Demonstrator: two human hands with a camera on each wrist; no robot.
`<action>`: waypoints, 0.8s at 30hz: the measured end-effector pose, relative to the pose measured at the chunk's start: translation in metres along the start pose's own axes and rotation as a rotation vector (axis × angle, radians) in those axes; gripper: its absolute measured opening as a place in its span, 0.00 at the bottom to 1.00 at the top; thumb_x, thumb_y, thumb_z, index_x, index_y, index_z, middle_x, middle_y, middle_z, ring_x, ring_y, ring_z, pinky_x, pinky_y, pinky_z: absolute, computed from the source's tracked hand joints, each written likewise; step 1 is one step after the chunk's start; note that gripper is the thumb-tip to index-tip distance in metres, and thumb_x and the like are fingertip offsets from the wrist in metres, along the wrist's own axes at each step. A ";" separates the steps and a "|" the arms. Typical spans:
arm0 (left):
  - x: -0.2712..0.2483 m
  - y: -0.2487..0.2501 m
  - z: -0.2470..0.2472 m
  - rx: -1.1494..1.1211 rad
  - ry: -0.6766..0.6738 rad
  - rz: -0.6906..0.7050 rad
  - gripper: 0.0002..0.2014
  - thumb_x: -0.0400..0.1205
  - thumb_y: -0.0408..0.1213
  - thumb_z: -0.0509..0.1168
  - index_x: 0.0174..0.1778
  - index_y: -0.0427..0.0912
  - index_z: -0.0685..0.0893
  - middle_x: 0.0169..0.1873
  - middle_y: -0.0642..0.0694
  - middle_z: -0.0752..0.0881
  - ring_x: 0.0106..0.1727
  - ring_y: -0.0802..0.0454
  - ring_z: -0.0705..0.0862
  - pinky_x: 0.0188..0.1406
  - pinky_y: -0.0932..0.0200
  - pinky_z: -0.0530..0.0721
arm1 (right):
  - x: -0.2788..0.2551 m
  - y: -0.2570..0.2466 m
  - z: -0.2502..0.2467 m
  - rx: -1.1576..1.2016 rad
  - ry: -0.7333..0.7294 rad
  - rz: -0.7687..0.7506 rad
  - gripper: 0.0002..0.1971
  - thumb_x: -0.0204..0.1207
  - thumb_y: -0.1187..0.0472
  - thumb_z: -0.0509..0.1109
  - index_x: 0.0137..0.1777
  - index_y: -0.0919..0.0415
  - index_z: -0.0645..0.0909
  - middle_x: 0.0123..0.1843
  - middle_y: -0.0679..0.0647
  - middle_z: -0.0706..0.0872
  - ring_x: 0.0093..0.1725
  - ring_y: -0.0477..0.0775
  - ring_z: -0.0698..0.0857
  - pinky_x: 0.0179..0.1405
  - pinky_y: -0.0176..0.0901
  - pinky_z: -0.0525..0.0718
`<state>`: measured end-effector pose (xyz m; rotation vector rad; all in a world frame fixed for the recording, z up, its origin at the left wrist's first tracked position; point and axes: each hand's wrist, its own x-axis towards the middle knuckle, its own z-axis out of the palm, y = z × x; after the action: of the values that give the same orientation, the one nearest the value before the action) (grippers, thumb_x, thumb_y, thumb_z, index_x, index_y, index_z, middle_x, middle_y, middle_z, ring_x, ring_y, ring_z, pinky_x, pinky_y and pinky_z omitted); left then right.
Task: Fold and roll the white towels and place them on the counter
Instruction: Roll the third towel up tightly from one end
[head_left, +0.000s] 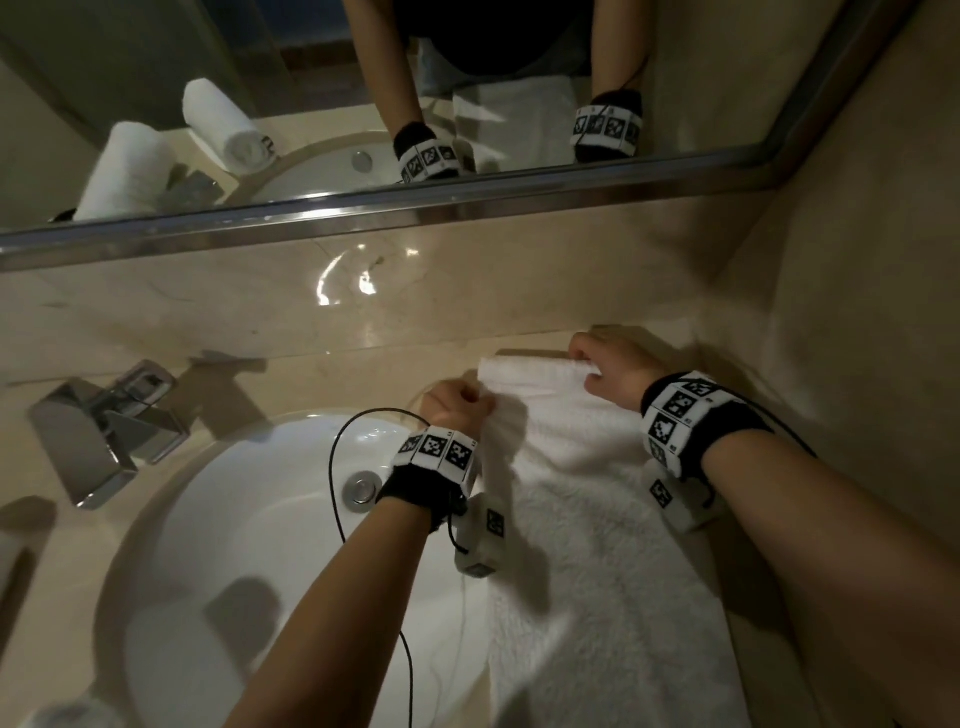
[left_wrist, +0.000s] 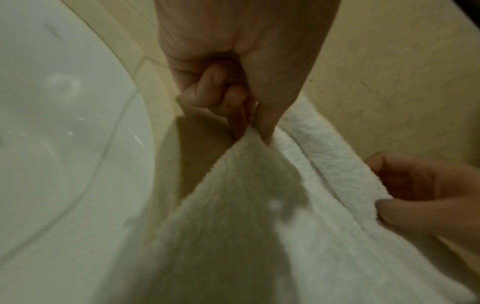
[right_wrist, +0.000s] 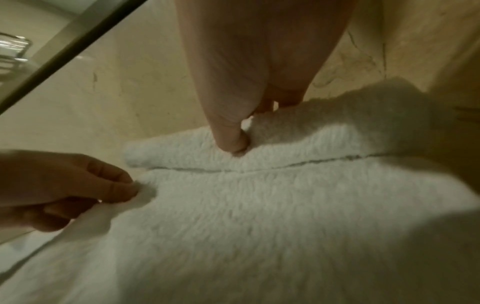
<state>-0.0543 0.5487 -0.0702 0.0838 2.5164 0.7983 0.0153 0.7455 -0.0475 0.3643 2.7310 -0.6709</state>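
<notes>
A white towel (head_left: 587, 525) lies lengthwise on the beige counter (head_left: 311, 322) to the right of the sink, its far end turned over into a narrow fold (head_left: 535, 371). My left hand (head_left: 454, 402) pinches the towel's left edge (left_wrist: 249, 133) just below that fold, fingers curled. My right hand (head_left: 597, 364) grips the right end of the fold, thumb pressed on top (right_wrist: 233, 144) and fingers hidden behind it. In the right wrist view the left hand (right_wrist: 114, 189) pinches the towel (right_wrist: 259, 216) at the lower left.
A white oval sink (head_left: 249, 519) with a chrome drain (head_left: 361, 488) sits left of the towel. A chrome faucet (head_left: 104, 431) stands at the far left. The mirror (head_left: 363, 104) reflects two rolled white towels (head_left: 171, 150). A side wall (head_left: 857, 312) closes the right.
</notes>
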 end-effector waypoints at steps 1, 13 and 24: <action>0.001 -0.001 -0.001 0.000 0.015 0.000 0.06 0.78 0.46 0.68 0.42 0.47 0.84 0.34 0.51 0.81 0.31 0.58 0.75 0.20 0.73 0.66 | 0.002 0.001 -0.001 -0.012 0.018 0.002 0.16 0.76 0.70 0.65 0.63 0.62 0.74 0.62 0.59 0.78 0.60 0.59 0.78 0.57 0.45 0.75; 0.014 -0.002 -0.016 0.012 0.035 0.086 0.09 0.80 0.41 0.64 0.54 0.43 0.83 0.53 0.43 0.86 0.53 0.45 0.85 0.45 0.63 0.78 | 0.007 -0.003 0.005 -0.256 -0.015 -0.097 0.19 0.76 0.74 0.58 0.65 0.61 0.74 0.66 0.58 0.75 0.65 0.60 0.73 0.61 0.52 0.76; 0.018 0.012 -0.024 0.052 -0.324 0.282 0.20 0.78 0.36 0.69 0.67 0.47 0.79 0.54 0.47 0.83 0.56 0.51 0.80 0.56 0.60 0.75 | 0.003 0.006 0.008 -0.136 -0.023 -0.115 0.20 0.76 0.77 0.57 0.64 0.62 0.76 0.64 0.59 0.74 0.64 0.60 0.73 0.61 0.46 0.73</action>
<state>-0.0824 0.5499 -0.0542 0.5506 2.2426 0.7564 0.0166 0.7472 -0.0574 0.1681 2.7730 -0.5102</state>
